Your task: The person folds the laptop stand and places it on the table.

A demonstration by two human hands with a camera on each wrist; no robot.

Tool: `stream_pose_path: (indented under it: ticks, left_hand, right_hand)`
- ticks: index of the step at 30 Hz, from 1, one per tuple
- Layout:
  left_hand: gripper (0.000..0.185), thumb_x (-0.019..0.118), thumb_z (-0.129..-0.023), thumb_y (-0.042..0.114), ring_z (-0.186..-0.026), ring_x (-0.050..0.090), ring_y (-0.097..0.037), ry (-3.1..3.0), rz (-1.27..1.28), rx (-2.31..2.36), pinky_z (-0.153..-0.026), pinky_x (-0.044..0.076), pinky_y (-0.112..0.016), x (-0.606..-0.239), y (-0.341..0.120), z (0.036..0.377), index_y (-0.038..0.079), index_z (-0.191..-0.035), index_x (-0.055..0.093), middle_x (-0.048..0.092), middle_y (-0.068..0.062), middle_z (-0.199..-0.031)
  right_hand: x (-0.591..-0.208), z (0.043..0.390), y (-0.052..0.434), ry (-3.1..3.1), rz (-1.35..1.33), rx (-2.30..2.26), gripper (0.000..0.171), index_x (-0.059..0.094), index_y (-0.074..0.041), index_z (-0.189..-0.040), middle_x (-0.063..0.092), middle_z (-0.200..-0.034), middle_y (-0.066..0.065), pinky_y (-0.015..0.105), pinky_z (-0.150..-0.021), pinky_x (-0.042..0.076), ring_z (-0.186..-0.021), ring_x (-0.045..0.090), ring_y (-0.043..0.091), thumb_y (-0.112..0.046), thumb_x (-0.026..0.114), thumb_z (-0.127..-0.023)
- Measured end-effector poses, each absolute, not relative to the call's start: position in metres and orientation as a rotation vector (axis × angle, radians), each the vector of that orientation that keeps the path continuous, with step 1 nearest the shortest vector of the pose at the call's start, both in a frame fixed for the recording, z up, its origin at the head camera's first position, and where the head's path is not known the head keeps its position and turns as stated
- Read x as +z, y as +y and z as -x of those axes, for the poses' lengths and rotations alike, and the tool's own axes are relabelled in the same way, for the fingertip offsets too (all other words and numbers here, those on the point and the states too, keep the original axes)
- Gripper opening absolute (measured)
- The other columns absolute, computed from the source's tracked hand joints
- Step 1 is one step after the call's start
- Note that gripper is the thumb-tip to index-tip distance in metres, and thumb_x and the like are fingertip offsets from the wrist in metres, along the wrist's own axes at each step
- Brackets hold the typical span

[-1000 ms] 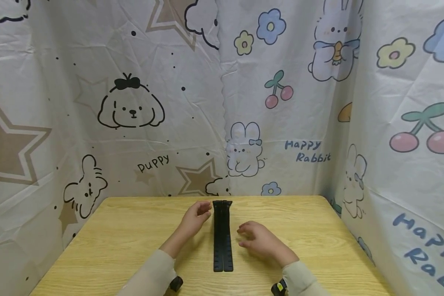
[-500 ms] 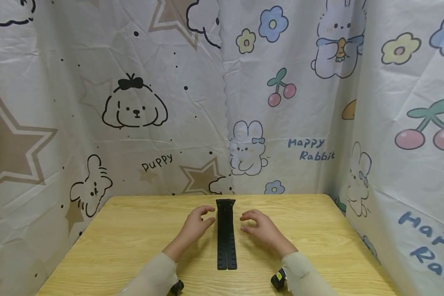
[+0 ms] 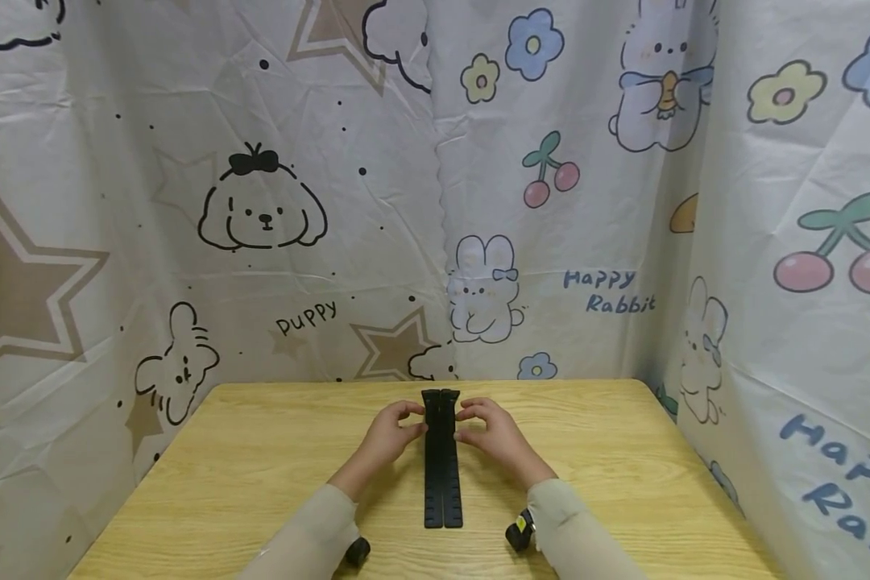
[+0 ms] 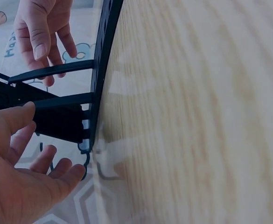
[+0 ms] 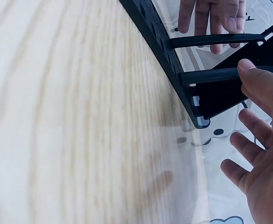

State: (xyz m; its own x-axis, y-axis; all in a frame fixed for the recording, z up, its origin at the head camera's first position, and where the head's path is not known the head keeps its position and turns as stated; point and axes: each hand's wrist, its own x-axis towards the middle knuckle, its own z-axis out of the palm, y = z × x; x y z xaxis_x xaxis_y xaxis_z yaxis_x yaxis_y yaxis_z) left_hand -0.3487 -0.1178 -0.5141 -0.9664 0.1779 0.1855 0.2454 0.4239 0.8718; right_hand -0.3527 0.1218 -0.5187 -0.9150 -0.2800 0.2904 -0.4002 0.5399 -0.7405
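Observation:
A black plastic folding stand (image 3: 442,467), which looks like a laptop stand, is unfolded on the table with its long axis pointing away from me. My left hand (image 3: 391,435) is at its left side near the far end, thumb and index fingertip at the edge. In the left wrist view the left thumb (image 4: 22,116) lies against a strut (image 4: 64,100), with the other fingers loosely spread. Mirroring it, my right hand (image 3: 495,433) pinches the right side. The right thumb (image 5: 250,77) meets a strut (image 5: 206,75) in the right wrist view.
The light wooden table (image 3: 283,451) carries the stand in its middle. A printed curtain (image 3: 377,242) closes in the back and both sides. Black wrist cameras (image 3: 519,532) sit below both sleeves.
Both hands have come in to the stand's sides from a small gap. The right hand moved forward and left until its thumb and index finger met the stand, which stays in place.

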Motion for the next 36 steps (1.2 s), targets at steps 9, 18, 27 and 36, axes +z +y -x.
stream_pose_path:
  ticks: [9,18,27,36]
  left_hand:
    - [0.017,0.076,-0.092,0.007,-0.137,0.048,-0.037,-2.539,0.5,-1.699,-0.106,0.048,-0.057,-0.515,-0.118,0.356,0.005,-0.108,0.071,0.06,-0.015,-0.137]
    - [0.011,0.075,-0.091,0.004,-0.141,0.045,-0.037,-2.53,0.564,-1.703,-0.111,0.044,-0.059,-0.514,-0.115,0.359,0.005,-0.101,0.071,0.057,-0.013,-0.143]
    - [0.008,0.073,-0.092,0.0,-0.141,0.046,-0.036,-2.519,0.55,-1.714,-0.113,0.042,-0.056,-0.516,-0.111,0.358,0.004,-0.098,0.071,0.057,-0.014,-0.142]
    - [0.008,0.074,-0.089,-0.004,-0.138,0.049,-0.04,-2.466,0.587,-1.713,-0.115,0.04,-0.056,-0.514,-0.108,0.358,-0.001,-0.091,0.067,0.059,-0.018,-0.139]
  right_hand:
    - [-0.522,0.359,0.12,-2.627,-0.587,1.352,0.02,0.076,-0.012,-0.105,0.056,-0.147,0.006,0.057,-0.116,0.037,-0.141,0.047,0.034,-0.017,0.083,-0.087]
    - [-0.522,0.36,0.116,-2.617,-0.609,1.364,0.013,0.074,-0.012,-0.095,0.056,-0.148,0.009,0.058,-0.115,0.038,-0.141,0.047,0.037,-0.012,0.083,-0.086]
    - [-0.525,0.362,0.115,-2.605,-0.593,1.399,0.012,0.07,-0.017,-0.089,0.057,-0.147,0.009,0.057,-0.117,0.036,-0.142,0.047,0.036,-0.013,0.081,-0.088]
    - [-0.522,0.359,0.113,-2.626,-0.564,1.417,0.013,0.067,-0.018,-0.088,0.055,-0.149,0.01,0.057,-0.119,0.034,-0.143,0.045,0.037,-0.011,0.078,-0.09]
